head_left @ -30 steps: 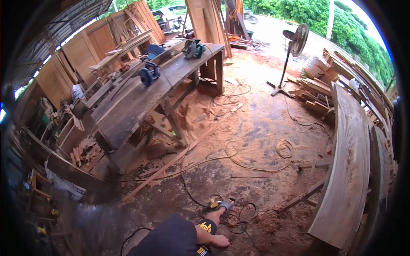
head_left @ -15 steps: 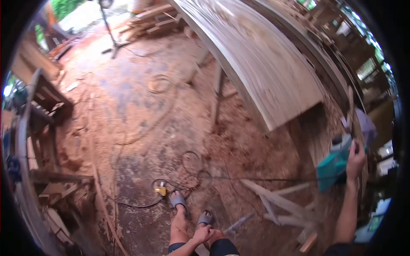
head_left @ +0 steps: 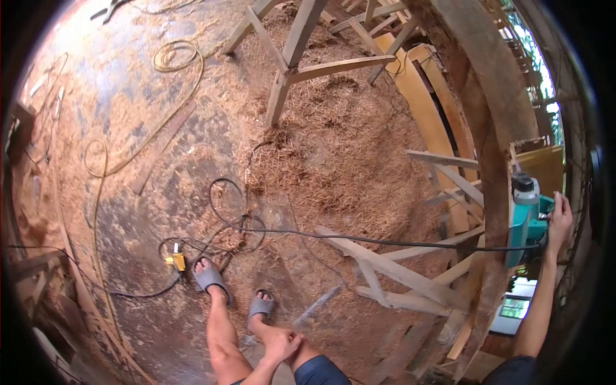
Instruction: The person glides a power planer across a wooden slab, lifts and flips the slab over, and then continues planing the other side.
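A teal electric planer (head_left: 525, 215) with a black knob is at the far right, beside a long upright-looking timber edge. My right hand (head_left: 559, 221) is at its handle, fingers curled about it; the grip is partly hidden. A black power cord (head_left: 385, 241) runs left from the planer across the floor. My left hand (head_left: 282, 346) rests by my bent knee at the bottom, with fingers drawn in and nothing visible in them.
Wooden trestles (head_left: 301, 38) stand at the top, and crossed wooden struts (head_left: 398, 276) lie lower right. Shavings (head_left: 327, 154) cover the floor. Near my sandalled feet is a yellow plug connector (head_left: 176, 260). A coiled yellow hose (head_left: 173, 54) lies upper left.
My view has swung, so the broad pale slab seen earlier has left the picture. The planer and my right hand sit further right, and my left hand stays by the knee.
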### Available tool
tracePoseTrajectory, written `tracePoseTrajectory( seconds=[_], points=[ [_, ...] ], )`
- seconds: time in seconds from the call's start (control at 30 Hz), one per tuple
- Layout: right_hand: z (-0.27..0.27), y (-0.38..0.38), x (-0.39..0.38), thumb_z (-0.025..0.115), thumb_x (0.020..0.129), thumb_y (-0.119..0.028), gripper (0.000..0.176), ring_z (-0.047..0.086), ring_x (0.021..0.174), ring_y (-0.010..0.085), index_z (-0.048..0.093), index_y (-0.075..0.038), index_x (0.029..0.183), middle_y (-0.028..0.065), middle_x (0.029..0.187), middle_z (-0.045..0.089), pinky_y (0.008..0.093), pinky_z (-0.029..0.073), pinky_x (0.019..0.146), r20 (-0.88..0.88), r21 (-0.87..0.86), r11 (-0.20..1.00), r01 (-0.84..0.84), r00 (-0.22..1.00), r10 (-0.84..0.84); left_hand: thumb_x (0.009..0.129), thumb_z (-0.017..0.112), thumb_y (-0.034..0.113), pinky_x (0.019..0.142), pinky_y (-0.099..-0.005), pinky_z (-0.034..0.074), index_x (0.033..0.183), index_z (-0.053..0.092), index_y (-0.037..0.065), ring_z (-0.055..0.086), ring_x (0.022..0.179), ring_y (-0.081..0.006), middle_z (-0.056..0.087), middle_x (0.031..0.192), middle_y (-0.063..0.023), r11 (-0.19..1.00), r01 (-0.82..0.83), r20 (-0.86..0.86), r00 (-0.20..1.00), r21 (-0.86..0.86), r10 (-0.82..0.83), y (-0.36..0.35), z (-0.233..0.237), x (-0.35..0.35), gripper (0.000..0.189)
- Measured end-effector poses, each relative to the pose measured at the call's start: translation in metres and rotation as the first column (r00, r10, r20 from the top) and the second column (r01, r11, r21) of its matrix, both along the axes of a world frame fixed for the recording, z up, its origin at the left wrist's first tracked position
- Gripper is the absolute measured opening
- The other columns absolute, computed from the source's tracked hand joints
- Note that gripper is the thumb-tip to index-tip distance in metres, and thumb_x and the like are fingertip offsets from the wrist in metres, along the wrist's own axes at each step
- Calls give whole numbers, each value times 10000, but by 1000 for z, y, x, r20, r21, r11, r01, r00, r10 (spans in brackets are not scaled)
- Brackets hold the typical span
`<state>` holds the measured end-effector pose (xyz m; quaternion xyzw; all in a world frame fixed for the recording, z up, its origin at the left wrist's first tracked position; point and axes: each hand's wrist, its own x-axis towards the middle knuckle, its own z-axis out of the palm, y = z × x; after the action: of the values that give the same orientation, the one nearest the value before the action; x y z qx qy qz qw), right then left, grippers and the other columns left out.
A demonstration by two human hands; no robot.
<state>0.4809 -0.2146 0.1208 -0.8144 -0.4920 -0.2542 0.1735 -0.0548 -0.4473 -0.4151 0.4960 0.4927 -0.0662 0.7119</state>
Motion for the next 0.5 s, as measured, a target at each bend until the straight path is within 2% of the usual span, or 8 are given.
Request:
tracePoseTrajectory(
  seconds=[0.1,0.17,0.33,0.5],
  points=[
    [5,0,-7,599,1030,-306,303,477,613,40,732,-37,1072,-23,866,651,225,392,540,23,-53,999,13,1000,-12,941,603,519,861,-477,553,1077,733,23,712,958,-412,738,969,-242,1000,9,18,1000,-28,-8,1,0,6,530],
    [1,3,-21,582,1040,-291,297,457,586,36,726,-32,1062,-15,854,653,230,388,529,-24,-7,1000,-7,1000,6,935,600,533,859,-491,550,1054,728,5,707,942,-437,727,957,-268,998,-18,53,998,-56,21,-7,-6,8,556],
    [0,2,-23,572,1045,-264,278,445,556,38,720,-30,1065,-31,705,566,244,371,521,20,-29,1000,7,1000,-6,929,601,537,869,-512,541,1009,723,-1,695,948,-458,714,946,-292,999,22,41,999,-28,-21,-3,-6,11,557],
    [2,2,-23,573,1042,-268,279,440,556,40,728,-37,1068,-29,672,527,249,362,521,60,-26,1000,15,998,-13,927,599,534,868,-521,538,959,730,-3,693,951,-461,711,935,-297,1000,19,44,999,-24,-18,1,-6,7,554]
  ],
)
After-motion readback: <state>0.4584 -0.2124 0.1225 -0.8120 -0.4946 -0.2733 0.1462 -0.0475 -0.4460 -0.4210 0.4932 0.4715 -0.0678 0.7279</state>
